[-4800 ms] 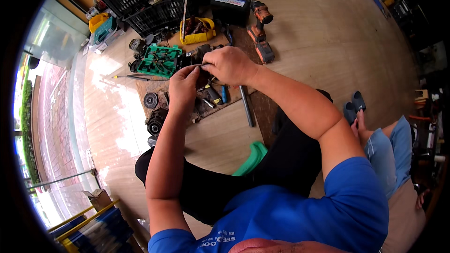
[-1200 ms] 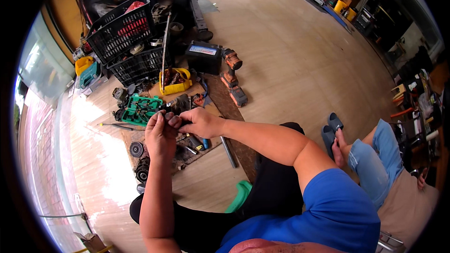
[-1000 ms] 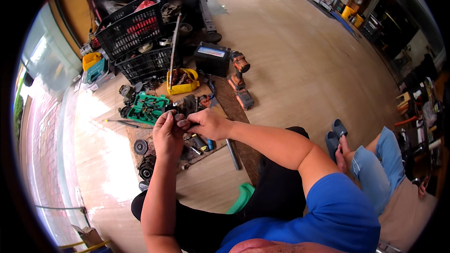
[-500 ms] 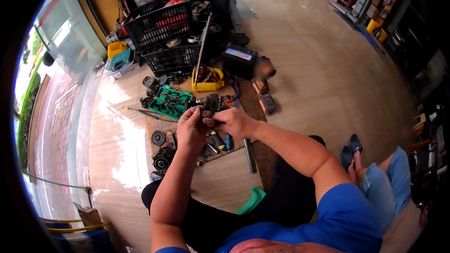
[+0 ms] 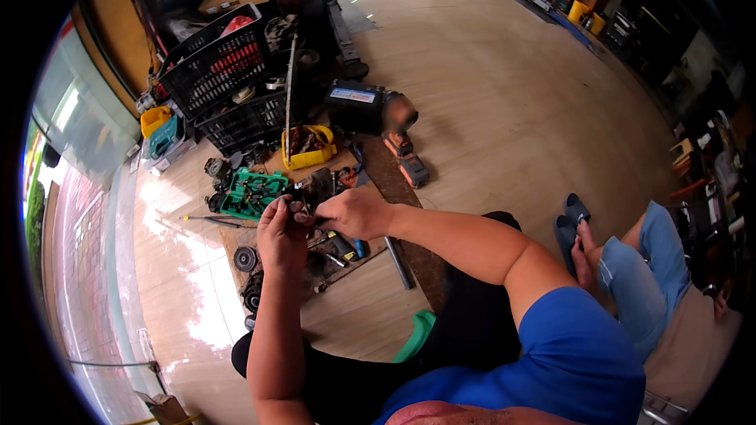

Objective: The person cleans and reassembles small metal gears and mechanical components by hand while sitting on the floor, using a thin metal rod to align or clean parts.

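Note:
Both my hands meet over the work board, with their fingers closed. Between the fingertips of my left hand [image 5: 280, 234] is a small dark metal part [image 5: 299, 208], partly hidden by the fingers; I cannot make out its kind. My right hand [image 5: 356, 213] pinches at the right side of this part, its fingertips mostly covered. Just beyond the left hand lies an open green tool case [image 5: 256, 192] with dark tools. A yellow cut-open container [image 5: 312, 157] holds reddish-brown greasy parts. Below the hands lie a black-and-yellow tool [image 5: 343, 247] and a round grooved wheel [image 5: 246, 258].
An orange-and-black cordless tool [image 5: 406, 159] stands right of the board [image 5: 417, 224], beside a black box [image 5: 354, 104]. A metal tube [image 5: 398, 263] lies near my knee. Stacked black crates [image 5: 213, 67] stand at the far left. A seated person's legs [image 5: 630, 267] are at the right.
The view has swung, so the surroundings sit further left. My hands stay together over the board, and the small part appears slightly turned between the fingers.

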Available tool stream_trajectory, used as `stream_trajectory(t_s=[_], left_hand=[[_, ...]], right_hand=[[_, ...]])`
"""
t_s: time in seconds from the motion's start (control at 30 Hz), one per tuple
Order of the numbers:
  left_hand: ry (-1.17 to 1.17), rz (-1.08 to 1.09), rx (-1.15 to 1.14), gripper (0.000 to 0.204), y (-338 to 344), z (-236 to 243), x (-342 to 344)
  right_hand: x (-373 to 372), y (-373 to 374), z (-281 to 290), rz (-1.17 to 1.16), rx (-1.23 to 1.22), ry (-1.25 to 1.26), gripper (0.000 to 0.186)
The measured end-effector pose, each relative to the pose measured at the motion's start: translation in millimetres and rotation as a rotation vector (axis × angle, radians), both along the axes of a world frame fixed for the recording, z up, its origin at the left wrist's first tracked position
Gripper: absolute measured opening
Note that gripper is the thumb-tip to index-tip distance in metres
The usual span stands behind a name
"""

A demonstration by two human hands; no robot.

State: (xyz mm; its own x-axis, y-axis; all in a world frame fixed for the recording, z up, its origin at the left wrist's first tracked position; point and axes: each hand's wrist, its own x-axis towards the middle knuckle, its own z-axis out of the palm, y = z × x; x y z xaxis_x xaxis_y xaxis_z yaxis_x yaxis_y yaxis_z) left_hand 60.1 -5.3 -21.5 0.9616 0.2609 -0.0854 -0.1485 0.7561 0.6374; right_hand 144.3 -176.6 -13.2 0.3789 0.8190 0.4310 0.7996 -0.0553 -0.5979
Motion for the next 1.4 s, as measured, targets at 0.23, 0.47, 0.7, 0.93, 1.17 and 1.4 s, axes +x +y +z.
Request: stream_trajectory(t_s=[0.23, 0.47, 0.7, 0.93, 1.17, 1.4], left_hand=[[0.017, -0.025, 0.015, 0.013, -2, -1, -1], [0.024, -0.008, 0.025, 0.013, -1, -1, -1], [0.015, 0.002, 0.021, 0.013, -1, 0, -1], [0.041, 0.029, 0.004, 0.012, -1, 1, 0], [0.052, -0.061, 0.039, 0.013, -3, 2, 0], [0.039, -0.185, 0.125, 0.014, -2, 7, -3]], right_hand=[[2, 5, -12, 0.034, -0.027, -0.088, 0.015], [4, 6, -14, 0.009, -0.043, -0.110, 0.016], [5, 4, -11, 0.007, -0.092, -0.107, 0.015], [1, 7, -12, 0.024, -0.099, -0.098, 0.013], [5, 3, -7, 0.031, -0.115, -0.121, 0.014], [5, -1, -4, 0.028, -0.122, -0.107, 0.019]])
